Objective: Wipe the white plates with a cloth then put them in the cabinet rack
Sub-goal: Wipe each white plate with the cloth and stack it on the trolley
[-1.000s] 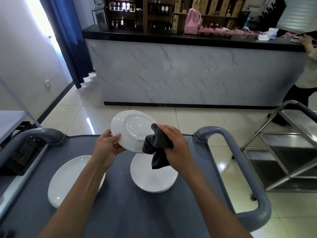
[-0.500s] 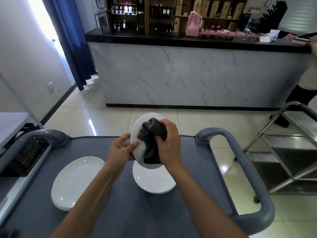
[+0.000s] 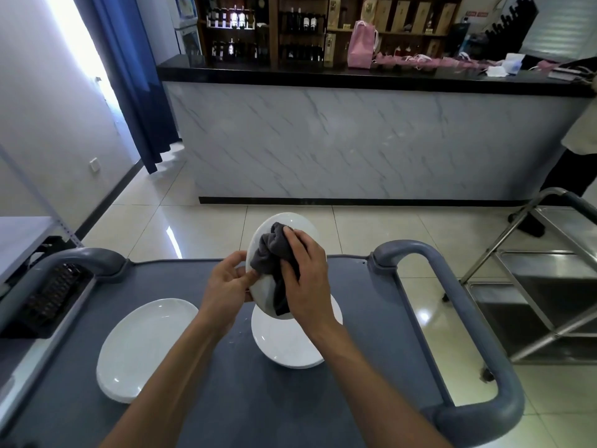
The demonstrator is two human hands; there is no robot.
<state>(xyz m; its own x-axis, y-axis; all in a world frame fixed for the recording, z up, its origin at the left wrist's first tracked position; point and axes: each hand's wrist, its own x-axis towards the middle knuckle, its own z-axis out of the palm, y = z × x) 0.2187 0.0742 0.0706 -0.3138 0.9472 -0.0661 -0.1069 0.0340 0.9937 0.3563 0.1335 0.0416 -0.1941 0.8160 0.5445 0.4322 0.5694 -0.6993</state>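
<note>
A white plate stands tilted on edge above the grey cart top. My left hand pinches its left rim. A dark grey cloth is bunched against the plate's face, and my right hand grips it and presses it there. Under the held plate lies a small stack of white plates. Another white plate lies flat at the cart's left. The cabinet rack is not in view.
The cart has raised grey handles, one at the left and one at the right. A steel trolley stands to the right. A marble-fronted counter lies ahead, and a person stands at its right end. A shelf with a dark keyboard is left.
The held plate turned from nearly facing me to steeply on edge. My right hand moved the cloth from the plate's right rim onto its face.
</note>
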